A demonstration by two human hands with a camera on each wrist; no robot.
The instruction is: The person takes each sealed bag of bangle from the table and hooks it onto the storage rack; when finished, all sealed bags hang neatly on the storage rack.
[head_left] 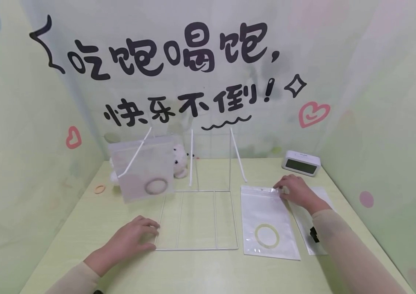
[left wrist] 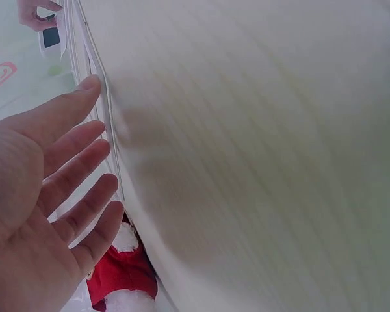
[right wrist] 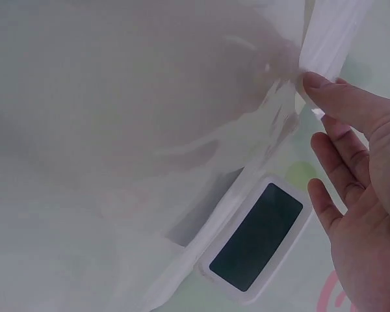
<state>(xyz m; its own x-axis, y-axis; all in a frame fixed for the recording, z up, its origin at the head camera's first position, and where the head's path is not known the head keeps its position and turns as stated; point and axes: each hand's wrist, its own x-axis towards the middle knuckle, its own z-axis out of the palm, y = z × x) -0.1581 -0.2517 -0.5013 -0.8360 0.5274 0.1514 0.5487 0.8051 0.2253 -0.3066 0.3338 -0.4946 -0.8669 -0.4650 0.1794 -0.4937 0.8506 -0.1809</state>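
Hands (head_left: 125,241) (head_left: 296,192), pouch (head_left: 268,216), “快乐不倒!” (head_left: 194,107), clock print (head_left: 303,154) unclear

A small booth (head_left: 16,122), its 3 printed walls (head_left: 384,102) enclosing a table (head_left: 79,224).

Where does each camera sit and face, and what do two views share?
Head: worn on the head, looking forward and down at the tabletop, wire rack and bag; both sleeves, the left grip and right grip show.
Left wrist: worn there, facing the left grip's palm beside the wire rack; the right grip shows small, top left.
Right wrist: worn there, looking at the right grip pinching the bag.
Shared: head and right wrist both show the right grip, bag and clock.
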